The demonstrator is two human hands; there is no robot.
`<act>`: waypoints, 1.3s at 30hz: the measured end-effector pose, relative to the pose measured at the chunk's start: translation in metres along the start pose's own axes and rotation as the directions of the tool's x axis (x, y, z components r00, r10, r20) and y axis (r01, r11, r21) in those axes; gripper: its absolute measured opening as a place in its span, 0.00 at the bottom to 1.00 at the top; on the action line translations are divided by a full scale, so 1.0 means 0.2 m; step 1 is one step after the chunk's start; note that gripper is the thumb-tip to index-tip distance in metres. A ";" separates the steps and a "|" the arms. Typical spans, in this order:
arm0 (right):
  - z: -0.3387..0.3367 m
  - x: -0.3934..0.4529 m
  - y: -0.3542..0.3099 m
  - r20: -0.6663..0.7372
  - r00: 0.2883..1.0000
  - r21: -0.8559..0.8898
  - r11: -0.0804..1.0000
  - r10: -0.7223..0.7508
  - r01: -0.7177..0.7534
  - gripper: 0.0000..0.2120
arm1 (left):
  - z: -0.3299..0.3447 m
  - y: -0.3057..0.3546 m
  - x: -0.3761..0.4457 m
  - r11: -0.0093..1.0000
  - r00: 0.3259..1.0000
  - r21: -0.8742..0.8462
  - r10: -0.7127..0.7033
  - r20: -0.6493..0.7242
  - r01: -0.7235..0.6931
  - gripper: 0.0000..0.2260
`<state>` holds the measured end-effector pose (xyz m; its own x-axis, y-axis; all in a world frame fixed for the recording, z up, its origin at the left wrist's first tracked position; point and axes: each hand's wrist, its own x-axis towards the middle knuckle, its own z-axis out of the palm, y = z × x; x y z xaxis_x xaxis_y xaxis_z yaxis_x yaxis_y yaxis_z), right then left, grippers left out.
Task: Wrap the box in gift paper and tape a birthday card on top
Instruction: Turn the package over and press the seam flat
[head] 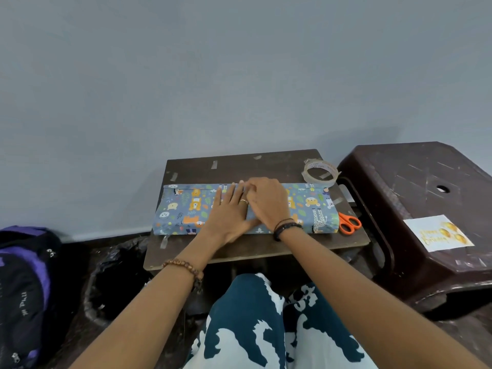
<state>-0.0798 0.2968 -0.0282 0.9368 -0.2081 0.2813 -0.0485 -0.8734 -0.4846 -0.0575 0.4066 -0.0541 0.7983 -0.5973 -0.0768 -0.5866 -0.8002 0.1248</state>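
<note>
While the gift paper point(186, 209) is lying folded over the box, we are judging the seam step: left hand point(229, 209) flat, pressing; right hand point(266, 201) fingers curled, grasp unclear. Next, tape point(319, 173), upper right.

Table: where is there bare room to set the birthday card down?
Bare strip of table in front of the wrapped box; another behind it, dotted with tape bits. The right side is crowded: tape roll, scissors. Both hands, left and right, cover the box's middle.

single head cam, wide-angle, looks forward and down over small table point(255, 246), close range, wall point(239, 75) behind.
</note>
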 end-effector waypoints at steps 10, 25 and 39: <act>-0.09 -0.07 0.30 0.345 0.896 -0.241 0.949 0.281 -0.204 0.32 | -0.05 -0.06 0.03 0.992 0.996 -0.122 -0.006 0.086 0.016 0.28; -0.01 -0.05 0.17 0.106 0.944 -0.206 0.922 -0.313 0.329 0.29 | -0.24 -0.07 0.35 0.885 0.967 0.450 0.207 -0.147 -0.121 0.07; 0.02 0.07 0.25 0.484 0.841 -0.275 0.870 -0.242 0.409 0.55 | -0.24 -0.04 0.36 0.905 0.971 0.425 0.128 -0.200 -0.031 0.08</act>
<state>-0.0673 0.2525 -0.0508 0.9672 0.2496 -0.0471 0.2455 -0.9662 -0.0787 0.0122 0.3729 -0.0142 0.7279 -0.6714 0.1396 -0.6134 -0.7285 -0.3050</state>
